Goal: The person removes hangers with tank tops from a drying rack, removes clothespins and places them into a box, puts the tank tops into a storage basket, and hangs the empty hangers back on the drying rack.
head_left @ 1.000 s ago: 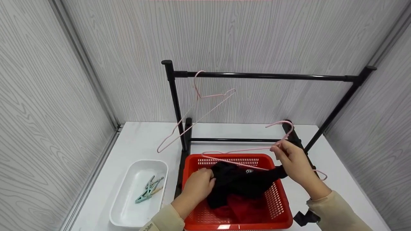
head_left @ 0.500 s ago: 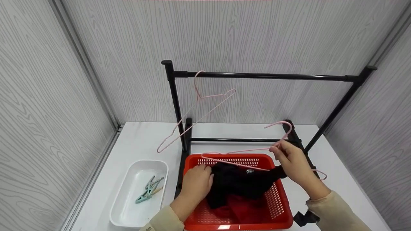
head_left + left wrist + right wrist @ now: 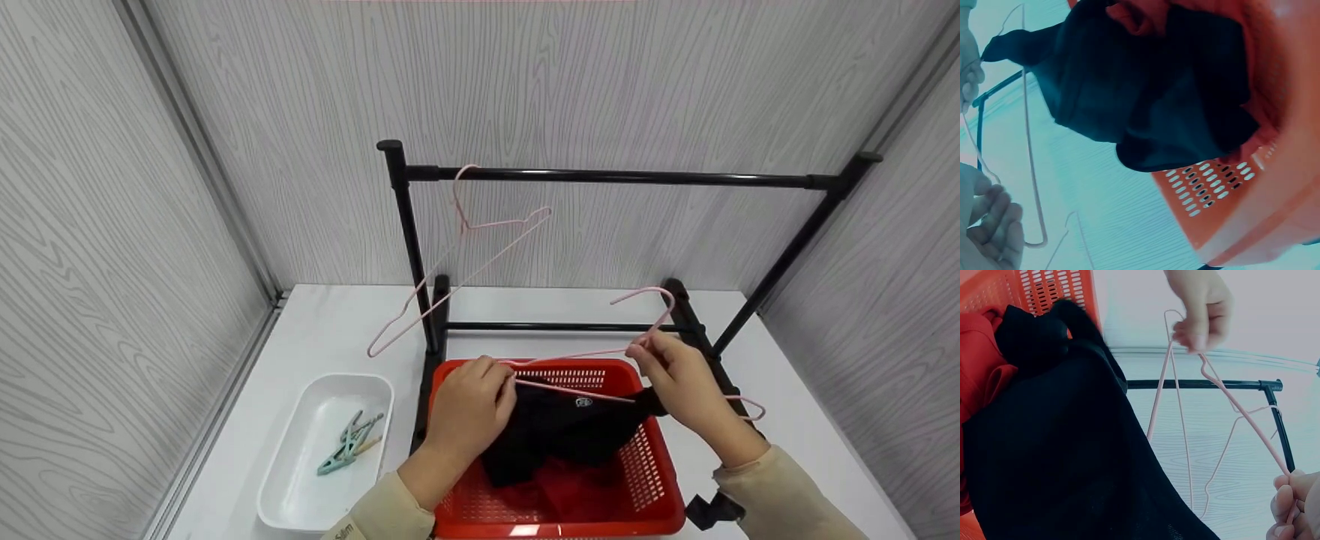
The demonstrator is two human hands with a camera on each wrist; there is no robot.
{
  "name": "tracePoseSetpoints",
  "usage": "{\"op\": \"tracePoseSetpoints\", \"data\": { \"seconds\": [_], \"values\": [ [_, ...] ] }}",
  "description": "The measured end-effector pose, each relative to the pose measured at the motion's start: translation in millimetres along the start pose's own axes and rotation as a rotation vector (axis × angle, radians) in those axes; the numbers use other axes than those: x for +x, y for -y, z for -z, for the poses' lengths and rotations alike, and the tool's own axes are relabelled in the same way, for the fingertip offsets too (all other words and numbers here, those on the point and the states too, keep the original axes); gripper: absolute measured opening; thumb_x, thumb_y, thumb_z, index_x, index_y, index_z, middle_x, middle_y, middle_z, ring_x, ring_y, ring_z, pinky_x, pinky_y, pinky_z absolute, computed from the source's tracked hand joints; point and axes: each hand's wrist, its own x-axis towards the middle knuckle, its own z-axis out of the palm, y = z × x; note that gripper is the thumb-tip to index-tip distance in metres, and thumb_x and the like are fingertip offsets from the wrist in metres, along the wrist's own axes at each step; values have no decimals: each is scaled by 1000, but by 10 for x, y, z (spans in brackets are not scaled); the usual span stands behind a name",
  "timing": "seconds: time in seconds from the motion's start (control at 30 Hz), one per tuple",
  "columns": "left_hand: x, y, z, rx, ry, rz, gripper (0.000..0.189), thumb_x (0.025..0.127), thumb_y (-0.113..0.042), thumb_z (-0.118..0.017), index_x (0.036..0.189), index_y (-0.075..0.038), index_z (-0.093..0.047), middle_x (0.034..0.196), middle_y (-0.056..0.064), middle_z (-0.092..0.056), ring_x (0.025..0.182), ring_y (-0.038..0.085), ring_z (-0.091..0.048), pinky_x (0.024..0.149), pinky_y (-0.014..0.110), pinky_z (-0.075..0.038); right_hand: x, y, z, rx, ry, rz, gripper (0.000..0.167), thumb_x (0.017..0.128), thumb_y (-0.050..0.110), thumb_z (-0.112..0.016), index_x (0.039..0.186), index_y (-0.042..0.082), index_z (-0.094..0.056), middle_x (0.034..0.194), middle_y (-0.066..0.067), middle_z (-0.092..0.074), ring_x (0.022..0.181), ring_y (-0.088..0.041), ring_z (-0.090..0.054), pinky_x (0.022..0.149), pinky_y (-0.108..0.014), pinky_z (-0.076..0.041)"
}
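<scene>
A pink wire hanger [image 3: 574, 391] is held level above the red basket [image 3: 555, 530]. My right hand [image 3: 686, 386] pinches it at the neck, just below the hook. At its left end, my left hand [image 3: 476, 397] holds the wire between thumb and fingers. A black garment [image 3: 555, 431] lies bunched in the basket, a narrow part of it drawn up to the hanger under my right hand. The hanger's right tip pokes out past that hand. In the right wrist view the left hand [image 3: 1204, 315] grips the wire near the notched end.
Behind stands a black rack [image 3: 622, 178] with another pink hanger [image 3: 495, 223] hooked at its left. Red cloth [image 3: 574, 491] lies under the black garment. To the left is a white tray [image 3: 300, 450] with several clothespins [image 3: 345, 451].
My left hand has left the black garment and moved up and right onto the hanger's left end. The hanger's hook has shifted slightly left with my right hand still on it.
</scene>
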Motion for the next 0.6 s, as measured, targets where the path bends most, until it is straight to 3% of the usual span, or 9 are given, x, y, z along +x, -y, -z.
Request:
{"op": "tracePoseSetpoints", "data": {
  "seconds": [0.13,0.3,0.6],
  "values": [
    [106,-39,5,-35,-47,-1,4,92,-17,-66,92,-15,-70,85,-1,-62,77,17,-61,68,32,-53,-1,7,9,3,11,-5,7,97,7,-65,91,9,-65,69,9,-46,61,-7,-43,54,-23,-37],
    [228,-95,-20,-46,-61,-22,7,93,-20,-67,98,-14,-68,94,0,-65,87,19,-62,75,34,-53,-1,13,18,-14,41,-24,4,98,8,-64,94,9,-66,70,9,-47,62,-7,-44,54,-23,-38],
    [291,-130,-105,-77,74,-58,15,100,-27,-62,107,-16,-69,101,-2,-68,97,18,-63,81,33,-51,-14,51,14,-14,67,-34,4,99,13,-63,95,12,-65,70,9,-48,63,-8,-46,55,-23,-40]
  ]
}}
